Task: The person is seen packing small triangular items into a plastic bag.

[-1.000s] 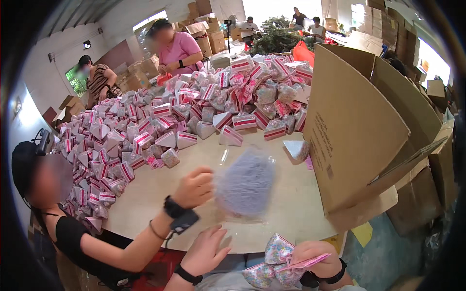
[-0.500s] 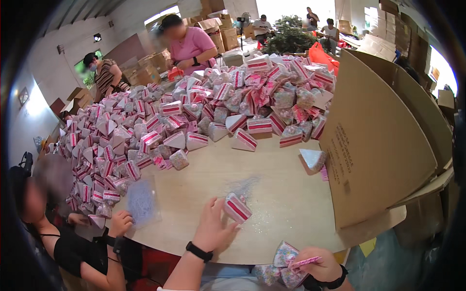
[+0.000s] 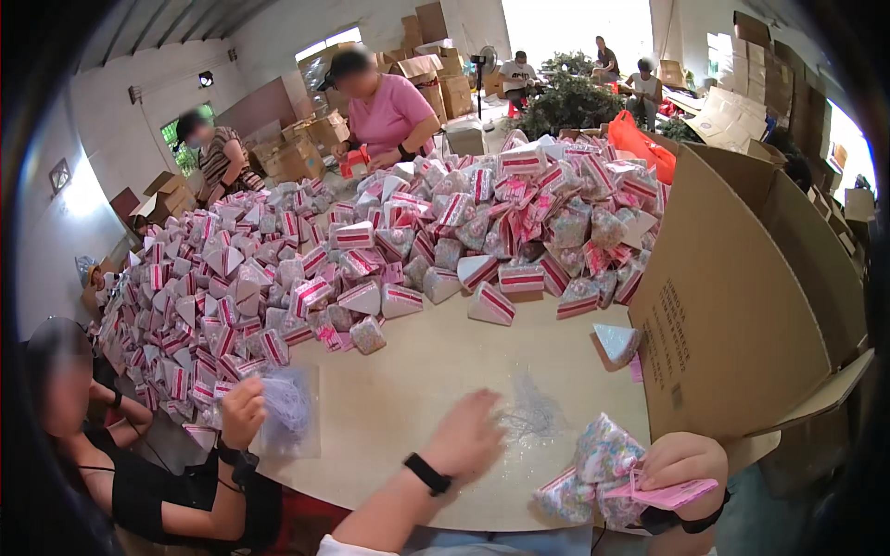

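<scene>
My left hand point(image 3: 471, 435), a black band on its wrist, lies flat and blurred on the pale round table point(image 3: 417, 371). Its fingers reach a thin bunch of silvery threads point(image 3: 533, 415). My right hand point(image 3: 681, 461) is at the table's near edge, closed on a flat pink card point(image 3: 663, 494). It presses against two wedge-shaped packets with speckled wrapping point(image 3: 598, 459).
A big heap of pink-and-white wedge boxes point(image 3: 371, 250) covers the far half of the table. A tall open cardboard carton point(image 3: 742, 306) stands at the right, one loose wedge point(image 3: 616, 343) beside it. A co-worker's hand point(image 3: 243, 410) at left holds a clear bag point(image 3: 289, 408). More people sit beyond.
My left hand has left the small wedge box and slid right to the threads. The co-worker's hand with the clear bag has moved right onto the table edge. My right hand keeps its packets.
</scene>
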`<state>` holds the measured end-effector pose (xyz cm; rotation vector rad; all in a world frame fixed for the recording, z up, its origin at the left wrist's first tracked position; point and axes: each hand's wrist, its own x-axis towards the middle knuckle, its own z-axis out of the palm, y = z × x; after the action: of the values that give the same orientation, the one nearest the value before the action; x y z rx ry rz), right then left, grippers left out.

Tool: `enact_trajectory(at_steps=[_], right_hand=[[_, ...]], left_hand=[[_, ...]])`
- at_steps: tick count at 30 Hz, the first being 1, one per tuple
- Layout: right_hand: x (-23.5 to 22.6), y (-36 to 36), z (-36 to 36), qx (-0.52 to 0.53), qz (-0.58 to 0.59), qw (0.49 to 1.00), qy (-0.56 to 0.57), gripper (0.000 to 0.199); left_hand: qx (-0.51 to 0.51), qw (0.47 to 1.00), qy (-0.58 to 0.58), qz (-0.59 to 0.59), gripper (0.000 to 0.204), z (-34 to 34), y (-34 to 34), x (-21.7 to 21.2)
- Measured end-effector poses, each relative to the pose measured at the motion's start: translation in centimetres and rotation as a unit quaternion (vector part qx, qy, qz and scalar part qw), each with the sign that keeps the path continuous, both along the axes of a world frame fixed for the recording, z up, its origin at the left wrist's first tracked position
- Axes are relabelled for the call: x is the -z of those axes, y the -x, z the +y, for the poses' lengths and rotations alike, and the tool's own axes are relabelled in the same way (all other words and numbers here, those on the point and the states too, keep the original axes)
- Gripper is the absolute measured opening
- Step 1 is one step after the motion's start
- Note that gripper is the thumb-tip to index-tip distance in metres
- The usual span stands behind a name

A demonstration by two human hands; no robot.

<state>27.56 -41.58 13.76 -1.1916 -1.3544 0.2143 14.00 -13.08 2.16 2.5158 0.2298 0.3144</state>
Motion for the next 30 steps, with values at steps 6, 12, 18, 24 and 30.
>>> enact_trajectory(at_steps=[6,12,18,24,30], right_hand=[[0.9,0.6,0.6,0.041,0.055,0.998,0.014,0.015],[2.8,2.1,0.0,0.047,0.183,0.970,0.153,0.025],[2.1,2.8,1.2,0.062,0.182,0.971,0.143,0.014],[0.8,3.0,1.5,0.074,0.150,0.969,0.180,0.013],[0.2,3.4,1.1,0.096,0.140,0.968,0.183,0.012]], left_hand=[[-0.303,0.946,-0.099,-0.051,0.048,17.5,2.4,3.9],[-0.390,0.916,-0.043,0.079,0.070,22.8,3.3,2.6],[-0.267,0.947,0.010,0.178,0.074,16.1,1.3,-0.7],[-0.305,0.944,-0.052,0.111,0.039,22.4,2.5,3.1],[-0.324,0.933,-0.127,0.093,0.082,25.5,4.1,5.8]])
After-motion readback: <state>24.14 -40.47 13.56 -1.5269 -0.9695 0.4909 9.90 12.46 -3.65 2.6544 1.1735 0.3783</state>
